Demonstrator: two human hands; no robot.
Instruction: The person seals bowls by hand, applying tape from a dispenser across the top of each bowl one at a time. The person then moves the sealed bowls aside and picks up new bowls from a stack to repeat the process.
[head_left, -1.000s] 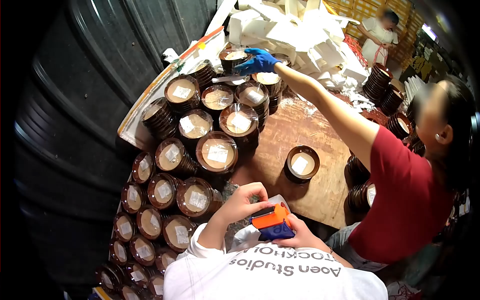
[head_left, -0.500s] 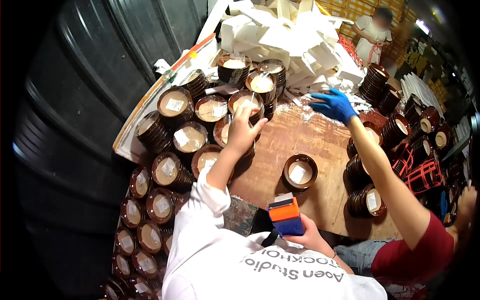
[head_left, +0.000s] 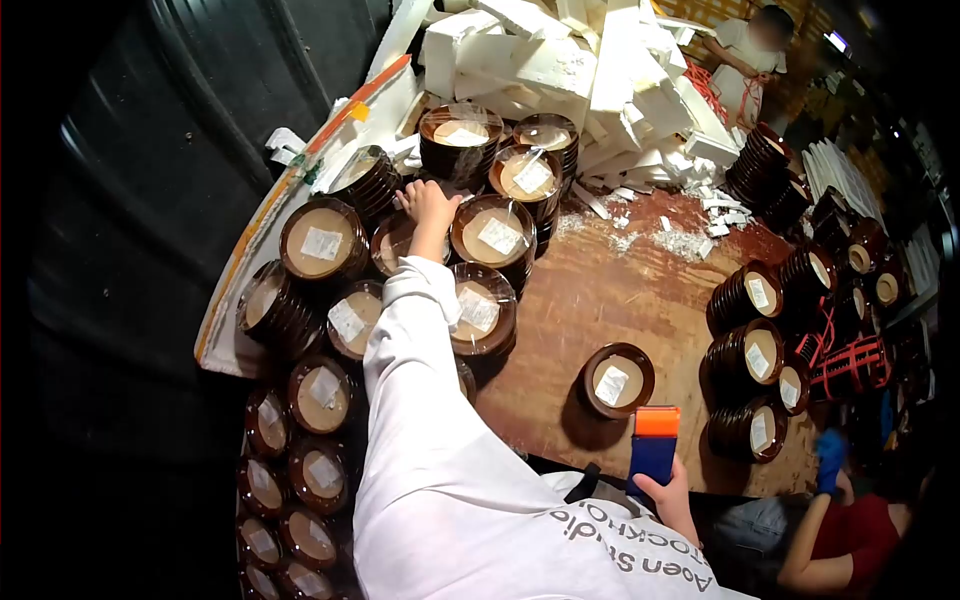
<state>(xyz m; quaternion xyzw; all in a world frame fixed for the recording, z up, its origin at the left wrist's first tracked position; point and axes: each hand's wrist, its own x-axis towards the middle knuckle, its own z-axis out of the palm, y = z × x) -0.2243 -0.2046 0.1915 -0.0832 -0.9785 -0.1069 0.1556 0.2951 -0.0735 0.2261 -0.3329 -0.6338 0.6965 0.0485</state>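
Reaching far forward, left hand (head_left: 428,202) rests on a round brown film-sealed bowl (head_left: 388,243) (grip unclear); right hand (head_left: 668,495) clutches an orange-and-blue plastic handheld device (head_left: 654,448) close in, over the wooden surface (head_left: 620,290).

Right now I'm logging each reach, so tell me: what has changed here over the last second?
The left hand came off the orange-and-blue device and reached forward to the far stacked bowls, where it now rests. The co-worker's blue glove drew back from those stacks to the lower right. The right hand keeps holding the device; the single bowl on the table stayed put.
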